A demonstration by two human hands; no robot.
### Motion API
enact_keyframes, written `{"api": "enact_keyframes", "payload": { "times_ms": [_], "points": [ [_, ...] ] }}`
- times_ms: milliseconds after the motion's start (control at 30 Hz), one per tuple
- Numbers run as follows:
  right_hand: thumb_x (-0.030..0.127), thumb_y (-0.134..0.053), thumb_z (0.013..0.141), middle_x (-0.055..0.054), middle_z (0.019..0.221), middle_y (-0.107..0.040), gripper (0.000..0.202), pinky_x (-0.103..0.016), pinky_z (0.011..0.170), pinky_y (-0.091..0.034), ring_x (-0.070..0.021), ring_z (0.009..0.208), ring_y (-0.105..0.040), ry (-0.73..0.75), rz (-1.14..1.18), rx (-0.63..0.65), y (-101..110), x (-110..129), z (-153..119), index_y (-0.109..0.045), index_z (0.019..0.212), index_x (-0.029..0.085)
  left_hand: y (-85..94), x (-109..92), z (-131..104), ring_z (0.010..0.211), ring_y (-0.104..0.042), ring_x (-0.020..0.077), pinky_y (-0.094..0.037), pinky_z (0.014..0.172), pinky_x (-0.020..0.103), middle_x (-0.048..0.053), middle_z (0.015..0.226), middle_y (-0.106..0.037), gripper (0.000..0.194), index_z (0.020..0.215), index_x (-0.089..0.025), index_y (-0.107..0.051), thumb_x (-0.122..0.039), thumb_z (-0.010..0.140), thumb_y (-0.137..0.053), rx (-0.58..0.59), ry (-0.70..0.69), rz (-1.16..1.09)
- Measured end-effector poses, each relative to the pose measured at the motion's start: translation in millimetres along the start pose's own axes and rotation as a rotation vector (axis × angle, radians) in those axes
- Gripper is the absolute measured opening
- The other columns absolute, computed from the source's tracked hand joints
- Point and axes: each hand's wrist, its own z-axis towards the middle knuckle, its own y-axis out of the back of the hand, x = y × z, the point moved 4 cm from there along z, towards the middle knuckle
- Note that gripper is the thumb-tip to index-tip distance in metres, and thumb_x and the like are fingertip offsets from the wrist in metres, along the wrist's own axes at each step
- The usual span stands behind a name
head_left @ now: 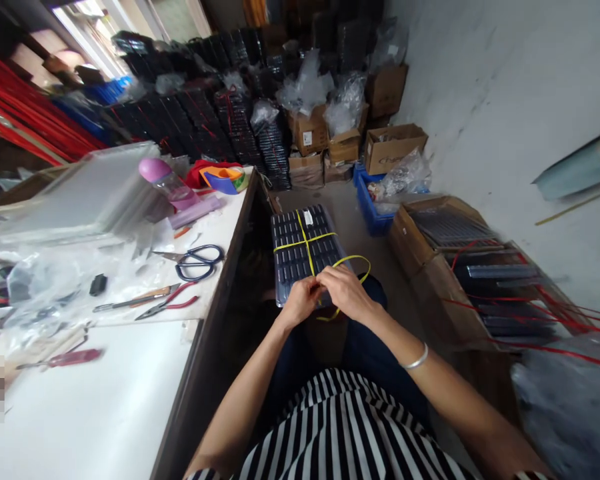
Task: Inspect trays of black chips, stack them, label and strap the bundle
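On my lap rests a stack of clear plastic trays filled with rows of small black parts. A yellow strap crosses over the stack, and its loose end curls out to the right. My left hand and my right hand meet at the near edge of the stack, fingers closed on the strap. The exact spot where they pinch it is hidden by the fingers. A small white label lies on the far part of the stack.
Scissors, pliers and a screwdriver lie on the white table at left. Cardboard boxes with trays and red straps stand at right. Beyond are a blue crate and tall stacks of black trays.
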Motion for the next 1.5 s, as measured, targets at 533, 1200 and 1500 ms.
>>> {"api": "enact_keyframes", "payload": {
  "times_ms": [533, 1200, 1500],
  "points": [
    [0.018, -0.050, 0.085, -0.004, 0.077, -0.060, 0.010, -0.029, 0.066, -0.048, -0.0169, 0.071, -0.059, -0.284, 0.224, -0.274, -50.0, -14.2, -24.1, -0.056, 0.077, 0.020, 7.3, 12.3, -9.1, 0.062, -0.051, 0.0102, -0.040, 0.060, 0.022, -0.005, 0.069, -0.051, 0.013, 0.101, -0.022, -0.031, -0.024, 0.090, -0.038, -0.081, -0.075, -0.087],
    [0.004, -0.045, 0.079, -0.010, 0.091, -0.063, 0.024, -0.032, 0.071, -0.047, -0.0199, 0.078, -0.059, -0.229, -0.029, 0.067, -38.6, -14.2, -20.3, -0.061, 0.094, 0.014, -15.3, 6.6, -24.2, 0.080, -0.055, 0.0170, -0.046, 0.075, 0.032, 0.005, 0.084, -0.061, 0.017, 0.083, -0.018, -0.061, -0.012, 0.086, -0.045, -0.470, -0.209, 0.314],
    [0.011, -0.044, 0.087, -0.007, 0.089, -0.056, 0.019, -0.033, 0.085, -0.040, -0.0197, 0.090, -0.051, 0.003, -0.111, 0.205, -32.5, -20.3, -3.1, -0.061, 0.088, 0.016, -6.9, 3.6, -17.4, 0.085, -0.048, 0.0192, -0.042, 0.077, 0.033, 0.007, 0.088, -0.052, 0.012, 0.078, -0.017, -0.058, -0.013, 0.082, -0.048, -0.369, -0.052, 0.408]
  ]
}}
